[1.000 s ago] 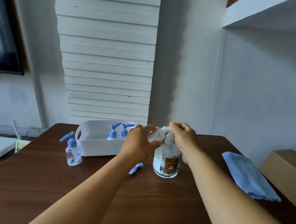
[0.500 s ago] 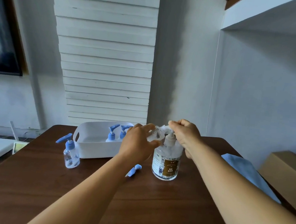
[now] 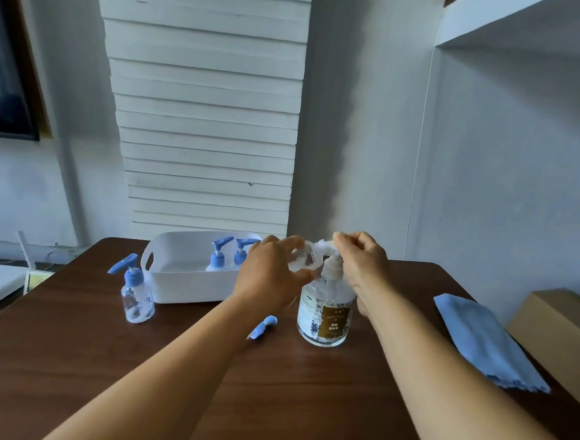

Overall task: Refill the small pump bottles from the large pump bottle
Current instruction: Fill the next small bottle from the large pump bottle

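**Filling an uncapped small bottle at the big pump's spout**

The large pump bottle [image 3: 326, 311] stands upright on the table [image 3: 134, 363], near its middle. The left hand [image 3: 271, 277] has its grip closed around a clear small bottle [image 3: 303, 260], held tilted with its mouth up against the spout of the large bottle's pump head [image 3: 332, 262]. The right hand [image 3: 361, 262] sits on top of that pump head, fingers curled over it; whether it is pressing down at this instant cannot be told. A loose blue pump cap [image 3: 263, 326] lies on the table just left of the large bottle, presumably off the bottle in hand.

So the step in hand looks like dispensing into the first open bottle. Another small bottle with its cap on [image 3: 136, 295] stands beside the white basket [image 3: 187, 288], and two more [image 3: 231, 258] wait inside it. A folded blue cloth [image 3: 486, 340] lies well apart on the right.

The next move calls for steady strokes while the left hand keeps the narrow mouth under the spout; any drift would likely put liquid on the fingers or table. Then the blue cap goes back on.
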`<state>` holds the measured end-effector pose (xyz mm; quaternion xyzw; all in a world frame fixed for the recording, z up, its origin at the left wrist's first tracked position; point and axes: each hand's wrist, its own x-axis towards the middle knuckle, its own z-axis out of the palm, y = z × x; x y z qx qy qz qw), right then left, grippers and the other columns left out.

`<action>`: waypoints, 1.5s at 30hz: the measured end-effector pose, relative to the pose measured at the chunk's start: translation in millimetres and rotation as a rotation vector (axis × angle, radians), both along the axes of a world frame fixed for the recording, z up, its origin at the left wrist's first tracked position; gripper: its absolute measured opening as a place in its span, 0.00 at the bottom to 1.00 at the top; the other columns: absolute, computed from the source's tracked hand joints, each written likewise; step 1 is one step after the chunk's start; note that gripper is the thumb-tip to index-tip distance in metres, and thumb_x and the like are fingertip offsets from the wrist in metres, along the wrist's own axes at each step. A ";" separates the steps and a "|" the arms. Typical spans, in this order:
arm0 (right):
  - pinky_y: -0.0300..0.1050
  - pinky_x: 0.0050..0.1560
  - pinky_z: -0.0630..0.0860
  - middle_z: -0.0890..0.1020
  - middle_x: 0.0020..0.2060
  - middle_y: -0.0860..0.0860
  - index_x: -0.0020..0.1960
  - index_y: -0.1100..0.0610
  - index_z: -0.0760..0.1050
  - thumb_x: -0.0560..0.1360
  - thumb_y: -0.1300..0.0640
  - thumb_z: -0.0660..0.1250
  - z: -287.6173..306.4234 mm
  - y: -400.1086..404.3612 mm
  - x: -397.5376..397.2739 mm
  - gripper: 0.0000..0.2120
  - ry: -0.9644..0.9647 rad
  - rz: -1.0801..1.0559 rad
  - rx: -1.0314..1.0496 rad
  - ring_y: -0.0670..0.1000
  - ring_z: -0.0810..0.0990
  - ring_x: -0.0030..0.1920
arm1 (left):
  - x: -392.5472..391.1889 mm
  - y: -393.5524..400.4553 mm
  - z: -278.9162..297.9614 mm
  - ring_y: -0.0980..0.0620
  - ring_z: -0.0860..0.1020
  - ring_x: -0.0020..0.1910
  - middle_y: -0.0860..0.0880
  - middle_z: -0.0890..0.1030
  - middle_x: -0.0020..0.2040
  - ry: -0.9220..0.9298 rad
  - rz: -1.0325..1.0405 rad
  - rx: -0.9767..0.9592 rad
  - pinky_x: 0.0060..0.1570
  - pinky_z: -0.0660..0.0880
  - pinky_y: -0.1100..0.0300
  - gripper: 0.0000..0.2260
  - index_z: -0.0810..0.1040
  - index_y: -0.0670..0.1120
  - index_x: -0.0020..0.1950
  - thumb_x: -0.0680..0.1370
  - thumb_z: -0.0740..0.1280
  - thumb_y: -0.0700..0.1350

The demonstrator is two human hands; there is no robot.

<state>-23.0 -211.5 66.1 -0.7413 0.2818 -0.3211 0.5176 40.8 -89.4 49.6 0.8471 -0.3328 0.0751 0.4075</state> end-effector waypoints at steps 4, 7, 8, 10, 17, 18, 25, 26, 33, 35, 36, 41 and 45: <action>0.41 0.33 0.66 0.75 0.34 0.48 0.38 0.54 0.70 0.76 0.49 0.63 3.7 0.1 2.0 0.11 0.071 0.017 -0.048 0.46 0.71 0.36 | 1.9 2.5 -2.7 0.50 0.74 0.61 0.49 0.76 0.60 0.034 -0.010 -0.007 0.56 0.73 0.57 0.26 0.71 0.52 0.67 0.70 0.72 0.52; 0.40 0.33 0.66 0.75 0.33 0.48 0.37 0.53 0.69 0.76 0.50 0.63 12.8 -3.7 1.6 0.11 0.083 0.017 -0.074 0.46 0.71 0.35 | 3.2 0.5 1.6 0.51 0.74 0.60 0.50 0.76 0.58 0.016 -0.005 -0.032 0.54 0.72 0.60 0.26 0.71 0.53 0.67 0.70 0.72 0.52; 0.40 0.32 0.66 0.75 0.34 0.48 0.38 0.54 0.70 0.76 0.50 0.62 11.0 -3.2 1.5 0.11 0.066 0.017 -0.067 0.45 0.71 0.35 | 2.9 0.5 2.0 0.51 0.74 0.60 0.50 0.76 0.58 0.009 -0.004 -0.032 0.53 0.71 0.60 0.26 0.71 0.53 0.67 0.70 0.72 0.52; 0.40 0.32 0.65 0.75 0.35 0.48 0.39 0.54 0.70 0.76 0.50 0.62 3.0 -0.3 0.6 0.10 0.027 0.015 -0.040 0.46 0.72 0.36 | 2.3 0.3 -2.0 0.51 0.74 0.60 0.50 0.76 0.58 0.008 -0.008 -0.020 0.53 0.71 0.60 0.26 0.71 0.53 0.67 0.70 0.72 0.52; 0.40 0.31 0.64 0.74 0.34 0.48 0.38 0.53 0.69 0.76 0.51 0.62 14.9 -1.4 0.1 0.11 0.099 0.034 -0.061 0.45 0.70 0.35 | 3.3 1.4 1.4 0.51 0.74 0.60 0.50 0.76 0.59 -0.002 -0.009 -0.012 0.54 0.71 0.60 0.27 0.70 0.53 0.69 0.71 0.71 0.53; 0.40 0.31 0.64 0.74 0.34 0.48 0.38 0.54 0.69 0.76 0.51 0.62 15.4 -1.1 -0.4 0.10 0.094 0.035 -0.052 0.45 0.70 0.35 | 3.0 1.0 2.7 0.52 0.74 0.59 0.50 0.76 0.59 -0.009 -0.009 -0.013 0.54 0.71 0.60 0.27 0.70 0.53 0.69 0.71 0.71 0.53; 0.40 0.31 0.64 0.75 0.35 0.49 0.40 0.55 0.70 0.76 0.50 0.62 7.3 5.5 -0.8 0.11 0.092 0.027 0.001 0.47 0.71 0.37 | 4.1 2.4 -3.7 0.50 0.74 0.61 0.49 0.76 0.61 0.002 0.002 0.013 0.56 0.72 0.58 0.27 0.70 0.53 0.69 0.71 0.71 0.54; 0.41 0.31 0.64 0.74 0.35 0.49 0.39 0.54 0.69 0.76 0.50 0.62 11.5 4.5 -1.3 0.11 0.091 0.033 0.012 0.46 0.70 0.36 | 4.0 2.1 -2.6 0.50 0.74 0.61 0.49 0.76 0.61 0.000 0.000 0.006 0.56 0.72 0.58 0.27 0.70 0.53 0.69 0.71 0.71 0.54; 0.40 0.31 0.65 0.76 0.36 0.49 0.42 0.55 0.71 0.77 0.49 0.62 2.9 4.4 2.4 0.11 0.060 0.004 0.008 0.45 0.71 0.36 | 4.5 1.2 -3.3 0.51 0.74 0.60 0.50 0.76 0.58 -0.001 0.002 0.011 0.54 0.72 0.58 0.26 0.71 0.54 0.67 0.70 0.71 0.55; 0.40 0.31 0.65 0.76 0.37 0.49 0.40 0.55 0.70 0.77 0.49 0.62 1.0 4.6 2.7 0.11 0.075 0.007 -0.005 0.46 0.71 0.36 | 4.2 2.4 -4.9 0.50 0.75 0.60 0.49 0.77 0.59 0.012 -0.005 0.001 0.55 0.73 0.57 0.27 0.71 0.53 0.68 0.70 0.72 0.55; 0.41 0.32 0.65 0.76 0.37 0.49 0.39 0.54 0.70 0.76 0.49 0.62 4.0 3.6 2.1 0.11 0.081 0.013 -0.007 0.46 0.71 0.37 | 4.1 2.5 -4.3 0.50 0.75 0.60 0.49 0.76 0.59 0.015 -0.009 -0.005 0.55 0.73 0.57 0.27 0.71 0.53 0.68 0.70 0.71 0.54; 0.40 0.32 0.66 0.75 0.34 0.48 0.38 0.55 0.70 0.76 0.52 0.63 15.6 -2.5 -0.1 0.11 0.064 0.039 0.001 0.45 0.71 0.36 | 3.0 -0.3 2.4 0.51 0.74 0.58 0.50 0.76 0.57 0.002 -0.003 -0.017 0.50 0.70 0.61 0.26 0.71 0.54 0.67 0.71 0.71 0.53; 0.41 0.32 0.66 0.77 0.36 0.49 0.39 0.54 0.71 0.76 0.49 0.63 -0.7 2.1 1.6 0.11 0.053 0.017 0.010 0.48 0.73 0.38 | 2.7 1.9 -2.4 0.50 0.74 0.59 0.49 0.76 0.57 0.006 -0.006 0.014 0.51 0.71 0.59 0.24 0.72 0.54 0.66 0.71 0.71 0.54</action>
